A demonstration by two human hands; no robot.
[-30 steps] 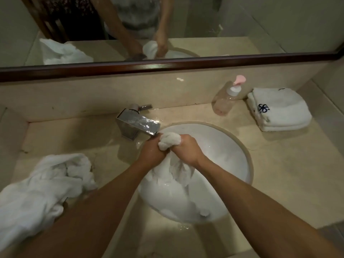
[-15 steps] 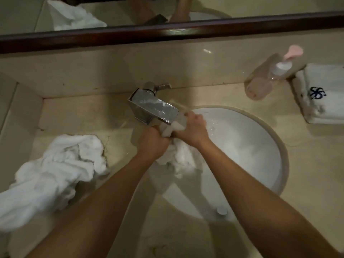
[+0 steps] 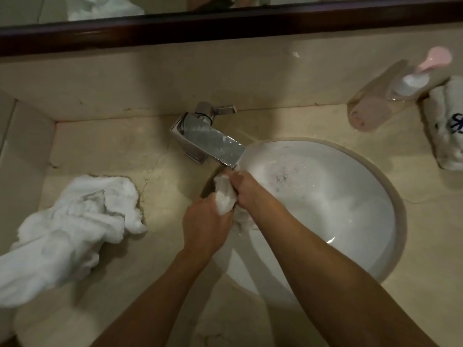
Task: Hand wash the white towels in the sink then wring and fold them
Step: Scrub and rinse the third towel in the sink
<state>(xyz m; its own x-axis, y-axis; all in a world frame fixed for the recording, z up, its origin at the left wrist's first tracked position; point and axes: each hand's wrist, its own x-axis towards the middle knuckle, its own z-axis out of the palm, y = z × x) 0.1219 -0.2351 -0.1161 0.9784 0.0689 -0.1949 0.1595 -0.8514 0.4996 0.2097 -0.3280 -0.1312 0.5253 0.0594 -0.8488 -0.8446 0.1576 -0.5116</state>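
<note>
A wet white towel [image 3: 224,196] is bunched between both my hands at the left rim of the round white sink [image 3: 350,209], just under the spout of the chrome tap [image 3: 208,139]. My left hand [image 3: 204,226] grips its lower part. My right hand [image 3: 246,190] grips its upper part. Most of the towel is hidden by my fingers. A crumpled pile of white towels [image 3: 70,234] lies on the counter to the left. A folded white towel with a dark blue logo [image 3: 448,136] sits at the far right.
A clear soap bottle with a pink pump [image 3: 390,96] stands beside the folded towel. A dark-framed mirror [image 3: 225,23] runs along the back wall above the beige stone counter [image 3: 100,146]. Water droplets and foam dot the basin.
The view has tilted down and closer. My hands with the towel have shifted to the basin's left rim under the spout, with my left hand now lower than my right.
</note>
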